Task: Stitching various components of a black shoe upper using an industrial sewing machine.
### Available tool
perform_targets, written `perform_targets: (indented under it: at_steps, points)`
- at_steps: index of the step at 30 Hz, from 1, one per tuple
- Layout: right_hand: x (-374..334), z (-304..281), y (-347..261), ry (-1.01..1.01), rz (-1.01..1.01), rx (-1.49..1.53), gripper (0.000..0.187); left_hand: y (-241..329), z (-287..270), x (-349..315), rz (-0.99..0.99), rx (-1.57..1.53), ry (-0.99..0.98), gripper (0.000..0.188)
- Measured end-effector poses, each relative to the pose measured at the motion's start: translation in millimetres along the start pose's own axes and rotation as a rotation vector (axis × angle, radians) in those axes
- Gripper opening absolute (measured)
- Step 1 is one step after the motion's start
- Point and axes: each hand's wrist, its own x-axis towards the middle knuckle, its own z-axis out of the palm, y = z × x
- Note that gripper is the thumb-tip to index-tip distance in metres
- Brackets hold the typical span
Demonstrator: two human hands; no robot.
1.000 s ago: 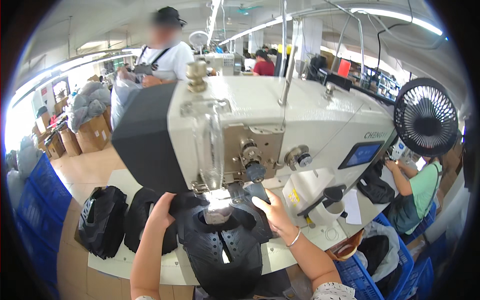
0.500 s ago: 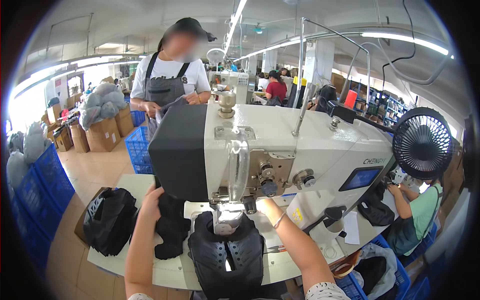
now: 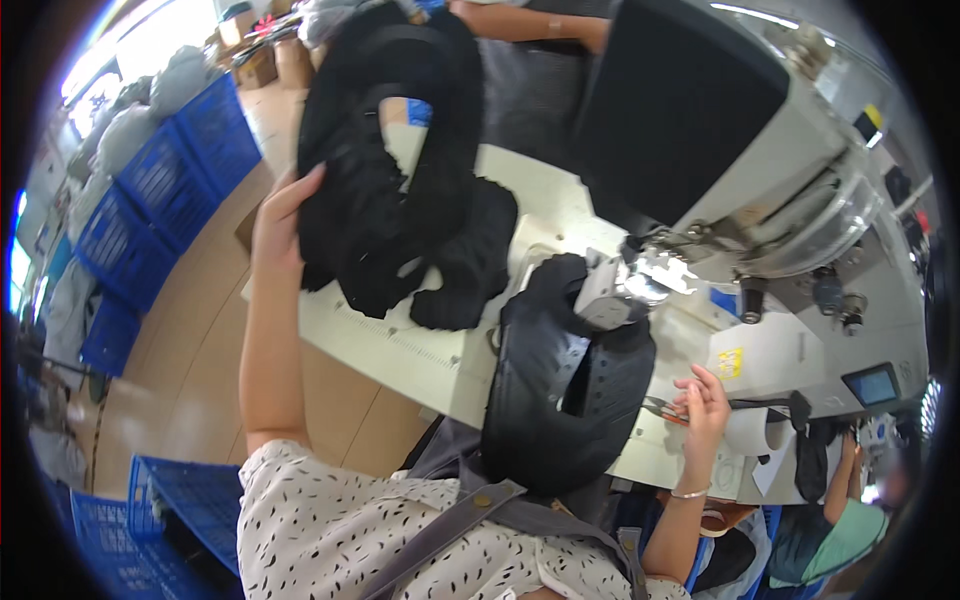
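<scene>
My left hand point(image 3: 280, 220) grips the edge of a black shoe upper point(image 3: 335, 120), raised above the left side of the table. More black upper pieces point(image 3: 470, 270) lie beneath it; which parts belong together I cannot tell. Another black shoe upper point(image 3: 560, 440), with eyelet rows, rests under the lit needle area point(image 3: 645, 285) of the sewing machine point(image 3: 690, 100), its rounded end near my body. My right hand point(image 3: 705, 400) is off it, fingers apart and holding nothing, beside orange-handled snips point(image 3: 662, 410).
Pale sewing table point(image 3: 400, 365) edges my front. Blue crates point(image 3: 150, 220) with wrapped bundles line the left; more blue crates point(image 3: 190, 510) stand at lower left. Another person's arm point(image 3: 530, 22) reaches in beyond the table. A worker in green point(image 3: 850, 535) sits at the right.
My view has turned and tilted down to the left. My left hand has lifted a black upper beside the machine. My right hand has come away from the needle area toward the snips.
</scene>
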Motion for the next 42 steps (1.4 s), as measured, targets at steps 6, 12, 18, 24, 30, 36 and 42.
perform_targets:
  at_steps: [6,12,18,24,30,36,42]
  points:
    - [-19,4,24,-0.045,-0.035,0.032,0.025,-84,-79,49,-0.385,0.769,0.184,0.034]
    - [-41,13,33,-0.019,0.04,0.035,0.023,-167,-80,59,0.187,1.886,-0.063,0.035]
    - [-44,36,30,0.053,-0.22,-0.289,0.032,-167,-80,70,-0.111,1.967,-0.002,0.031]
    - [-61,41,12,0.121,-0.237,-0.474,0.042,-158,14,2,0.36,1.72,-0.177,0.067]
    - [-71,52,11,0.196,-0.433,-0.57,0.052,-184,100,-122,-0.048,1.194,-0.453,0.076]
    - [-76,56,-3,0.154,-0.439,-0.716,0.057,-168,120,-129,0.023,1.451,-0.441,0.081]
    - [-92,64,3,0.274,-0.531,-0.901,0.062,-165,143,-136,0.109,1.586,-0.405,0.074]
